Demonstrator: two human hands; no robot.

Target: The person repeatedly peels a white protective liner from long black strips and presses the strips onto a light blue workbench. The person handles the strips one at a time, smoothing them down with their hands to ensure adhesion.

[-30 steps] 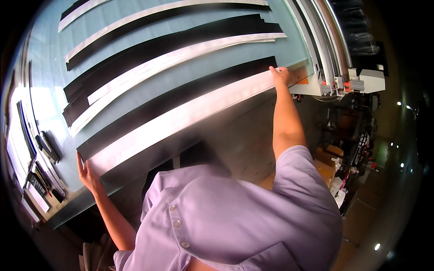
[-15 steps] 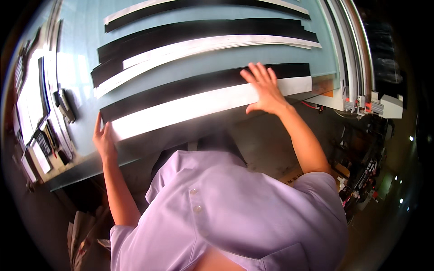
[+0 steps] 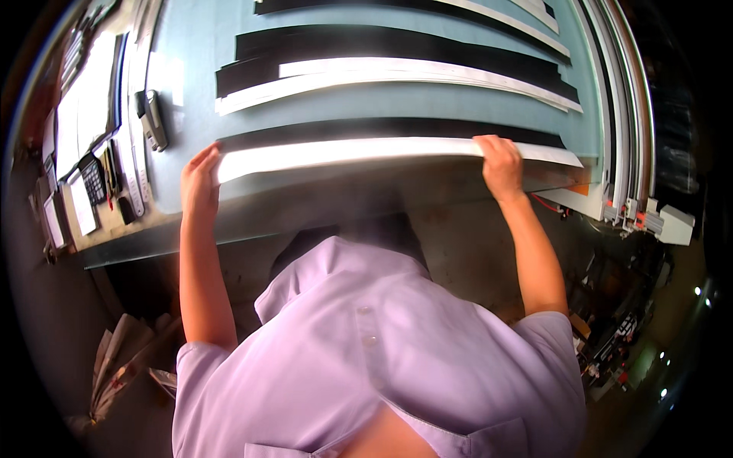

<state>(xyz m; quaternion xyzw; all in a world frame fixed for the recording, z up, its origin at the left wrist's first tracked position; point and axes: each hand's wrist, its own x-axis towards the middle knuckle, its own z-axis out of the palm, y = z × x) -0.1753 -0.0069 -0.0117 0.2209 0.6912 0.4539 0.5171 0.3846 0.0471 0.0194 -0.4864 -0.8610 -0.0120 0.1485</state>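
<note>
A long white strip (image 3: 343, 155) lies along the near edge of the glass-topped table (image 3: 321, 103). Its left end is pinched by my left hand (image 3: 201, 182), fingers closed over the edge. Farther right along the same strip, my right hand (image 3: 502, 164) has its fingers curled over the upper edge; the strip's right end extends past it. A black strip (image 3: 382, 127) runs just beyond the white one, partly bordering it. Whether the two are joined I cannot tell.
Farther back lie black strips (image 3: 343, 44) with white strips (image 3: 397, 74) along their near side. At left are a grey stapler-like tool (image 3: 154, 120), a calculator (image 3: 93, 179) and a ruler (image 3: 136, 172). A metal rail (image 3: 628, 99) bounds the right side.
My right hand has gone from spread flat on the strip to gripping its edge. The white strip now lies more level, and the view has shifted.
</note>
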